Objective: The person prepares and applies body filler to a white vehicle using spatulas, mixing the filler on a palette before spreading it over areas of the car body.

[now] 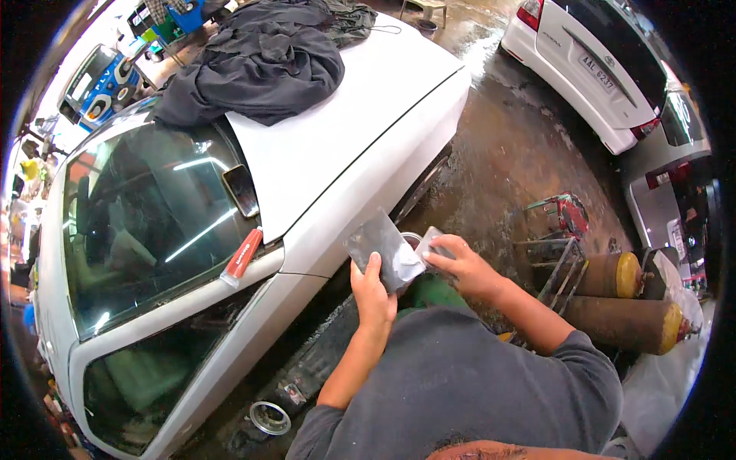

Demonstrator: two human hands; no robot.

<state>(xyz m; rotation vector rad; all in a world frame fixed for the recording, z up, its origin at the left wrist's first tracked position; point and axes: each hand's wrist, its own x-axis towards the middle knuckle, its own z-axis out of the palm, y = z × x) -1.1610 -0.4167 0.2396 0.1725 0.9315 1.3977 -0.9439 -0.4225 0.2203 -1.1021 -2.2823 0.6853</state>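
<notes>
My left hand (pixel 372 295) grips a grey flat mixing plate (pixel 369 236) from below, its thumb laid over the face. A smear of white paste (pixel 408 265) covers the plate's right part. Pinched in my right hand (pixel 469 268) is a small flat grey spreader (pixel 431 239), held close beside the paste; whether it touches cannot be told. Behind the plate a round can rim (pixel 412 238) shows in part. An orange-red tube (pixel 244 257) with a clear end lies at the base of the windshield, near a dark phone (pixel 241 190).
A white car (pixel 337 153) stands before me, with dark cloth (pixel 268 69) heaped on its hood. To the right are gas cylinders (pixel 613 316), a metal frame (pixel 563 272) and a red-topped stool (pixel 567 215). Another white car (pixel 583 69) is parked beyond the wet floor (pixel 514 130).
</notes>
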